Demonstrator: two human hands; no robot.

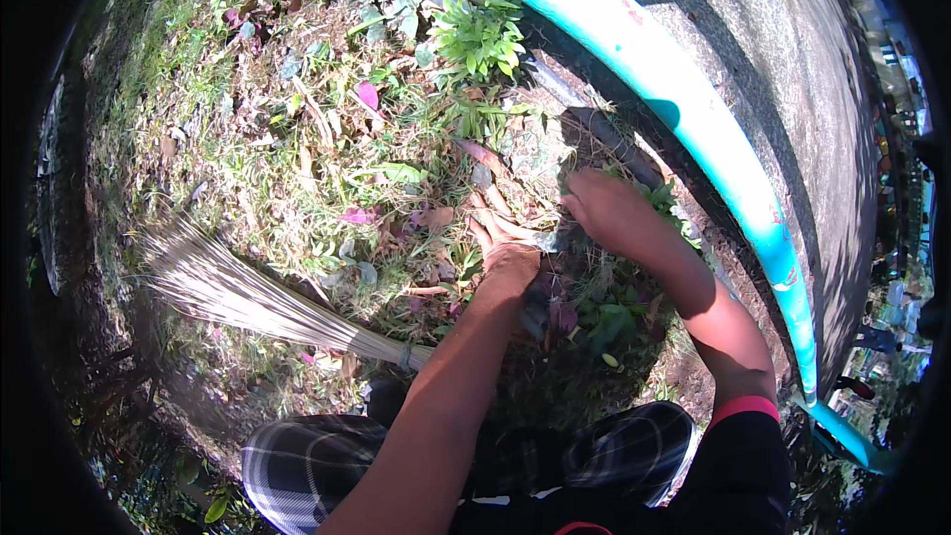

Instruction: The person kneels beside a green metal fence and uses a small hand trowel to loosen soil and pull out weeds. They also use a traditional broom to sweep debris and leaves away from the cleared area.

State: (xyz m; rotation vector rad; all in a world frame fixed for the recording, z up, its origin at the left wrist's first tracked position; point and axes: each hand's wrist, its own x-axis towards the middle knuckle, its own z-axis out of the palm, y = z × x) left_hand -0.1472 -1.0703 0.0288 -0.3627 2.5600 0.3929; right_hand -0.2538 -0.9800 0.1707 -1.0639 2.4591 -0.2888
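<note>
My left hand [503,238] reaches down to the ground in front of me, its fingers apart over dry leaves and cut grass. Just right of it, my right hand [594,200] is bent with its fingers curled, close to the dark pipe; whether it holds anything is hidden. Between the hands lies a pale patch of dry plant litter [531,197]. A stick broom [282,308] made of thin stiff ribs lies on the grass to the left, its bound end partly behind my left forearm.
A turquoise painted metal rail [713,119] curves along the right side, with concrete pavement [802,89] beyond it. A dark pipe [561,85] runs along the ground inside the rail. A leafy green plant [479,37] grows beside the pipe. Pink petals [368,95] and leaves are scattered about.
</note>
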